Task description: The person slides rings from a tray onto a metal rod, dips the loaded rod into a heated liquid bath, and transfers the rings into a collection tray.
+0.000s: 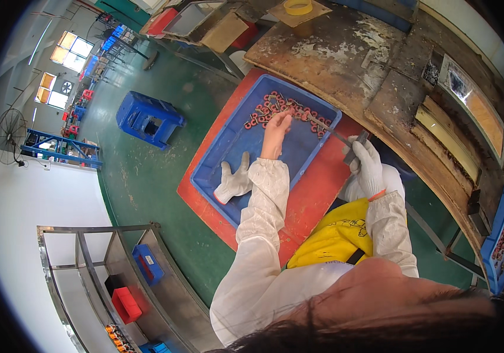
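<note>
My left hand (275,134) is bare and reaches over a blue plastic bin (213,156). Its fingertips are pinched together beside a heap of small metal parts with red rings (269,105); what they grip is too small to make out. A white work glove (235,178) lies in the near left of the bin with no hand in it. My right hand (367,165), in a white glove, is closed around the dark handle of a long, thin metal tool (335,135). The tool's far end points over the bin, close to my left fingertips.
The bin rests on a red board (322,191). A worn wooden workbench (346,56) curves along the right, with another blue bin of parts (502,241) at its near end. A blue stool (149,119) stands on the green floor, and a metal shelf rack (163,276) at lower left.
</note>
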`<state>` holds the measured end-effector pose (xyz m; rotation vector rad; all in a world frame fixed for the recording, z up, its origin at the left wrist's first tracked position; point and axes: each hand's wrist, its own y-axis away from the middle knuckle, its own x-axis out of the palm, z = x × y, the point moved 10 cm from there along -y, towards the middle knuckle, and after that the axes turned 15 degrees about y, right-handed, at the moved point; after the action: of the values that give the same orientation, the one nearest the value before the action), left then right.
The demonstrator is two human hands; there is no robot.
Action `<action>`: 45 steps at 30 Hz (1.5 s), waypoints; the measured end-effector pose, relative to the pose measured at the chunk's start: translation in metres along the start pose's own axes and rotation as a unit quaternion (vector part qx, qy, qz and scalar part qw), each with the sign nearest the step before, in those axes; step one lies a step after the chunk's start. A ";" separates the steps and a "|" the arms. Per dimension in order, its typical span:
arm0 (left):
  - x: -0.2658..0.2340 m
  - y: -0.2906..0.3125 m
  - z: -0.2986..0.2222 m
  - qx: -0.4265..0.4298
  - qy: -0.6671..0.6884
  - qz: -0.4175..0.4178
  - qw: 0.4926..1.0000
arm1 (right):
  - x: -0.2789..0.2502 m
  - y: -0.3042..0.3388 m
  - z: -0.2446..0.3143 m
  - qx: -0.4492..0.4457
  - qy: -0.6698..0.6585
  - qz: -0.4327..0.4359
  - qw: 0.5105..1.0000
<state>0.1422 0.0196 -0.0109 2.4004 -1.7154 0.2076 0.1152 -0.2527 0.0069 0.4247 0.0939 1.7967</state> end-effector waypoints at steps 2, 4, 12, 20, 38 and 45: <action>0.000 0.001 0.008 -0.049 0.137 -0.003 0.989 | 0.002 0.001 0.002 -0.002 0.002 0.000 1.000; 0.002 0.001 0.007 -0.051 0.155 0.011 0.987 | 0.002 0.001 0.003 -0.003 0.004 0.000 1.000; 0.019 0.005 0.000 -0.041 0.111 0.062 0.991 | 0.001 -0.001 0.000 -0.007 0.007 0.006 1.000; 0.017 0.005 0.000 -0.039 0.098 0.073 0.992 | 0.003 0.001 0.002 -0.007 0.011 0.007 1.000; 0.051 0.020 -0.011 -0.075 0.108 0.200 0.971 | 0.005 0.002 0.005 -0.018 0.002 0.019 1.000; 0.059 0.029 -0.014 -0.101 0.141 0.209 0.962 | 0.008 0.004 0.005 0.000 -0.038 0.035 0.999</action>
<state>0.1335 -0.0403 0.0178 1.7488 -1.9716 0.3890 0.1111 -0.2470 0.0148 0.5015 0.0269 1.8469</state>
